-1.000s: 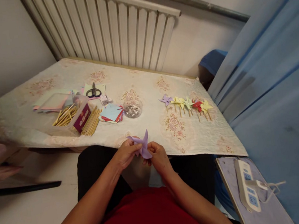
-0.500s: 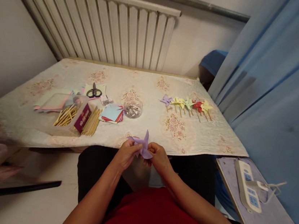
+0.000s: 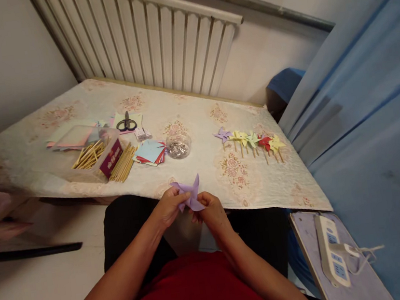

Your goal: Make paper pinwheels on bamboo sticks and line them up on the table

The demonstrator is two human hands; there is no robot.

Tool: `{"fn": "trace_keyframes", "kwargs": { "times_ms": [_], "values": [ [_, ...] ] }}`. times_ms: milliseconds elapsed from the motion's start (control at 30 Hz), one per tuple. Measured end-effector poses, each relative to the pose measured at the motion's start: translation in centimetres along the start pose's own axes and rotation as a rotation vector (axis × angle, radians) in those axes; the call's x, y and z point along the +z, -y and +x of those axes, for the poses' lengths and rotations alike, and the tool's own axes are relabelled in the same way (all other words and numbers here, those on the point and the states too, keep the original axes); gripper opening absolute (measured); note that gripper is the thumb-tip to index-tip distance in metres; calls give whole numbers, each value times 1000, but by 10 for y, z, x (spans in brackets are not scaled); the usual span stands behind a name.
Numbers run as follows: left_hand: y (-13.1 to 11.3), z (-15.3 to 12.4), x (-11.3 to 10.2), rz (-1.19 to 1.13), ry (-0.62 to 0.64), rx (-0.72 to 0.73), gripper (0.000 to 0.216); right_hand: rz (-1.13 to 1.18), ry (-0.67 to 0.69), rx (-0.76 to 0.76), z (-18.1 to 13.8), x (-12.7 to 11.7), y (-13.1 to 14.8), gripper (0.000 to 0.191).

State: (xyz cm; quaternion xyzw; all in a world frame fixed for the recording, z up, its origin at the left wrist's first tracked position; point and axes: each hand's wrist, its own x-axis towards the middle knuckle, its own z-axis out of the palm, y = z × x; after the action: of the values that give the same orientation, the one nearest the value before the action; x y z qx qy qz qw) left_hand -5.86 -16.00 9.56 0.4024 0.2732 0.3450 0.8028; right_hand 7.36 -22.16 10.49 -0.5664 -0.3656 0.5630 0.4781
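Above my lap, at the table's near edge, I hold a purple paper pinwheel (image 3: 193,197) with folded, pointed blades. My left hand (image 3: 170,205) is closed on its left side, the thumb lying across the paper near the middle. My right hand (image 3: 209,208) has its fingers curled at the pinwheel's right and lower side; what the fingertips grip behind the paper is hidden. Beyond my hands stands a round clear container (image 3: 178,146) of small shiny metal pieces. Left of it lies a stack of cut paper squares (image 3: 150,152), light blue on top.
Finished pinwheels on sticks (image 3: 252,139) lie in a row at right. Wooden sticks (image 3: 123,163) lie beside a clear plastic box (image 3: 86,174) holding more. Scissors (image 3: 126,124) rest on paper farther back. A power strip (image 3: 332,250) sits lower right.
The purple pinwheel has tilted very slightly between my hands. Both hands keep nearly the same place and hold.
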Motion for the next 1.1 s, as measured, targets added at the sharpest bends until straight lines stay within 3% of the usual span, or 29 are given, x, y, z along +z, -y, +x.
{"fn": "trace_keyframes", "kwargs": {
  "times_ms": [100,267,533,667,800,933,1100],
  "values": [
    [-1,2,-3,0,-66,11,28,-24,15,31,2,-3,-5,14],
    [0,8,-12,-9,-292,27,31,-62,48,70,4,-15,-15,14],
    [7,27,-28,82,-455,114,32,-197,-19,61,10,-43,-33,7],
    [10,46,-32,107,-454,118,32,-324,-96,-27,23,-59,-46,7],
    [5,69,-26,83,-369,90,36,-392,-164,-91,41,-72,-51,10],
    [-7,94,-21,64,-268,117,45,-193,-227,-50,63,-82,-48,13],
    [-5,129,-33,132,-283,66,55,-79,-381,-63,97,-93,-44,19]
  ]
}}
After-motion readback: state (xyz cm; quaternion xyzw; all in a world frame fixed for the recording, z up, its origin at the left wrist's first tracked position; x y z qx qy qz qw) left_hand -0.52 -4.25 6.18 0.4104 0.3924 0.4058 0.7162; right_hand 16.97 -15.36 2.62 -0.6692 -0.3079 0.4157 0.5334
